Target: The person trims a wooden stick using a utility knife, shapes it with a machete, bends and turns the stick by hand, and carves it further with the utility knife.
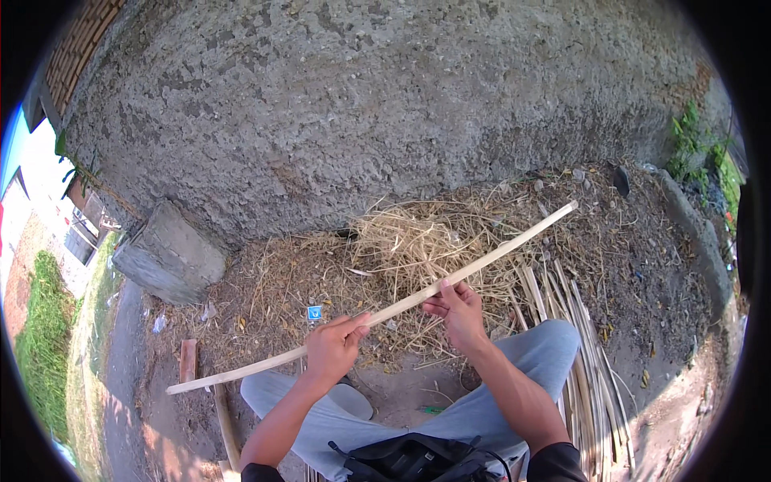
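A long, pale bamboo strip [409, 302] runs slantwise across my lap, its far end up to the right and its near end down to the left. Around its middle-left part my left hand [333, 347] is closed, knuckles up. My right hand [459, 312] pinches the strip a little right of its middle, thumb on top and fingers curled beneath. Both hands are above my bent knees, with a gap of bare strip between them. Beyond the strip lies a heap of thin, straw-coloured shavings [405, 241] on the ground.
A rough grey wall [385, 104] rises just ahead. Several long strips [590, 386] lie beside my right leg. A concrete block [178, 251] stands at the left by the wall. Near my left knee are a reddish brick piece [188, 360] and a wooden pole [226, 422]. A black bag [418, 458] rests at my waist.
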`<state>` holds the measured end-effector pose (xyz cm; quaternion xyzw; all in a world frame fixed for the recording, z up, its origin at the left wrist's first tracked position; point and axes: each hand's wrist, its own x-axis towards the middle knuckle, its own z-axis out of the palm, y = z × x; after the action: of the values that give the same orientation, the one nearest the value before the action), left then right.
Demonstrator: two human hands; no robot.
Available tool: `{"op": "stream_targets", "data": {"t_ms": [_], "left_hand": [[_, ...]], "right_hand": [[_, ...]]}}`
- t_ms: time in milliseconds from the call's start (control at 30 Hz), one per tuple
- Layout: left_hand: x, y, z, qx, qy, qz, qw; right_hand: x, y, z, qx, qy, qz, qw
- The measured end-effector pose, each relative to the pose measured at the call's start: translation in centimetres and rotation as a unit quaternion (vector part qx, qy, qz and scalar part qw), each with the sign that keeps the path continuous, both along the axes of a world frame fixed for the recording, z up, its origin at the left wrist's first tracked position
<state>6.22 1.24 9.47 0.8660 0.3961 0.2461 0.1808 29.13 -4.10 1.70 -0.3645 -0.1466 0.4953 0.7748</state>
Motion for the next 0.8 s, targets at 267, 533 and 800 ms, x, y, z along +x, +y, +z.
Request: {"op": "stream_targets", "data": {"t_ms": [267, 533, 800], "left_hand": [[4.2, 2.2, 0.5, -0.050, 0.005, -0.011, 0.999], [8.5, 2.1, 2.2, 0.251, -0.005, -0.122, 0.960], [9.9, 2.7, 1.5, 0.226, 0.033, -0.180, 0.957]], "right_hand": [[2.5, -0.4, -0.2, 0.006, 0.009, -0.082, 0.997], [3.8, -0.6, 0.5, 0.046, 0.014, -0.141, 0.989], [4.1, -1.1, 0.7, 0.037, 0.030, -0.202, 0.978]]}}
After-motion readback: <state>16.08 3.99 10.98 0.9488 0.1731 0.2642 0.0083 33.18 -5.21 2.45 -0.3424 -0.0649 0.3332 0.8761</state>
